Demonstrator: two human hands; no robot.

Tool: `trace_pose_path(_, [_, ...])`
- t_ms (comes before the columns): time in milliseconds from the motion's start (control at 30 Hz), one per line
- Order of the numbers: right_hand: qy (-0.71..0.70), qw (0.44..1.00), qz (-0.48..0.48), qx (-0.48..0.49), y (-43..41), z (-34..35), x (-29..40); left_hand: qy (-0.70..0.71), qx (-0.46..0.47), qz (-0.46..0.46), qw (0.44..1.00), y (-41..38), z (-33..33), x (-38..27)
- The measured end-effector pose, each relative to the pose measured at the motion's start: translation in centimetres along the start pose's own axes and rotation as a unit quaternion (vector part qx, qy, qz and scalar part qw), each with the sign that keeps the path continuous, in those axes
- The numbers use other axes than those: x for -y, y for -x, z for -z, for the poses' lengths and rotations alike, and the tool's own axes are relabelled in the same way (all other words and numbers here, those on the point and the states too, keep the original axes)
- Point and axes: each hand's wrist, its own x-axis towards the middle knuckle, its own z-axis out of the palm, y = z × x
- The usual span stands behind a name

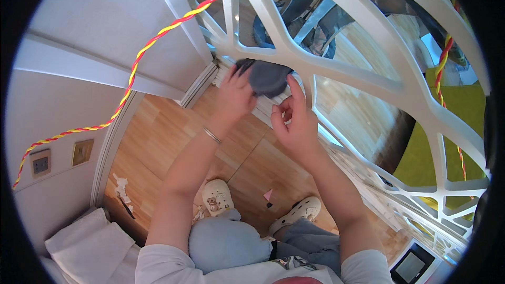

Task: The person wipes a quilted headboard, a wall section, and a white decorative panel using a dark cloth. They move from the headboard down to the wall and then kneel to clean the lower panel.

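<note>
My left hand (236, 96), with a metal bangle (212, 135) on its wrist, holds the left side of a dark grey rounded item (270, 79). Blur hides what kind of thing this is; its surface looks soft and matte. My right hand (294, 116) is raised at the item's right side, index fingertip at its edge, thumb and other fingers curled apart with nothing seen between them. Whether that fingertip touches the item I cannot tell. Both hands are just below a white openwork lattice panel (311, 63).
Red and yellow twisted cord (158, 35) crosses the upper left, in front of a white wall (94, 19). Wall sockets (40, 163) sit low on the left, above white cushions (90, 240). Torn scraps (121, 189) lie on the wood floor (165, 134). A mirror (355, 98) backs the lattice.
</note>
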Motion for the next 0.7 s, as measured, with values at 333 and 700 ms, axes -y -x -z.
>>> trace_pose_path(333, [-0.181, 0.972, 0.02, -0.152, 0.3, 2.8, -2.7, 0.142, 0.054, -0.025, 0.988, -0.1, -0.4, -6.1])
trace_pose_path(700, [-0.259, 0.945, -0.127, -0.154, -1.9, 4.1, -2.5, 0.343, 0.069, 0.265, 0.899, -1.8, 4.6, -5.4])
